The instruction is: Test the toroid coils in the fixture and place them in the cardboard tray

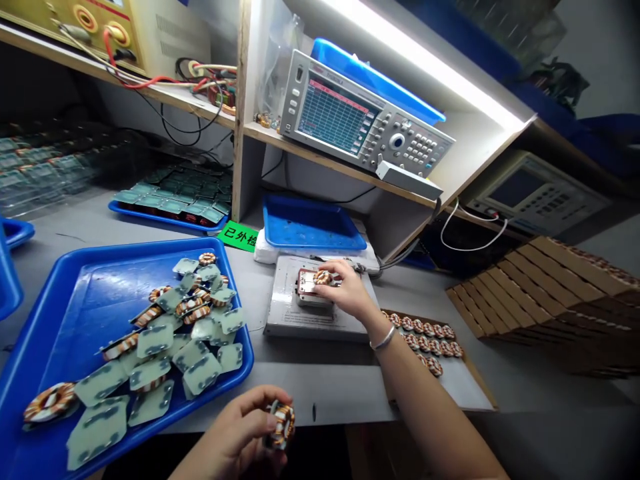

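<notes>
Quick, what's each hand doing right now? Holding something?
Left hand: closed around a striped coil.
Right hand: pinching a second coil that sits on the white tester.

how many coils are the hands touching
2: one toroid coil in the left hand, a second coil held by the right hand on the test fixture; palms may hide more.

Copper-wound toroid coil (pixel 323 277) lies flat on grey test fixture (pixel 300 313); second coil (pixel 281 425), same winding, on edge in left hand (pixel 240 437).
</notes>
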Tool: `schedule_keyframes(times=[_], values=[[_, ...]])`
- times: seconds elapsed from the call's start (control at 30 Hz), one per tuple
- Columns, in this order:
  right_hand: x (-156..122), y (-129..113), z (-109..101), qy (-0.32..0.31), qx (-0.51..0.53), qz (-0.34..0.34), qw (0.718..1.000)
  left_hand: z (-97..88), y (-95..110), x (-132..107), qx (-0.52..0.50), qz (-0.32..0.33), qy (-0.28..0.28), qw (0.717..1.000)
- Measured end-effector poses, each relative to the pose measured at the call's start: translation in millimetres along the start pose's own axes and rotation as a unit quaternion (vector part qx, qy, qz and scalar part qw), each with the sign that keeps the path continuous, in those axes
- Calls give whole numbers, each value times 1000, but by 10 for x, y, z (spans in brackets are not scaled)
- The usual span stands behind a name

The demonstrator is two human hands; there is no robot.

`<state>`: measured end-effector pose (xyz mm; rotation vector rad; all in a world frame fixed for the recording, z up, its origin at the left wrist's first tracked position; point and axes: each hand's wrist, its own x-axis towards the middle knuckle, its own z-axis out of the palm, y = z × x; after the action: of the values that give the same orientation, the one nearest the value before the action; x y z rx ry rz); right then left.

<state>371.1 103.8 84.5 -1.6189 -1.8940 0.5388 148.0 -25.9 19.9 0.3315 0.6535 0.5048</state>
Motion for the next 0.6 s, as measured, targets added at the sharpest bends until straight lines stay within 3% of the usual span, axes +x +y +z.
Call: schedule_keyframes(times=[0.23,0.37,0.6], values=[[-54,284,-130,-46,-95,-47,993,171,-105,365,-13,-19,-17,1000],[-62,255,-165,-61,-111,-65,990,174,-86,451,-29,-13,-12,999],[58,177,-125,-24,-94,-87,991,87,-94,582,-57,-19,10,998]])
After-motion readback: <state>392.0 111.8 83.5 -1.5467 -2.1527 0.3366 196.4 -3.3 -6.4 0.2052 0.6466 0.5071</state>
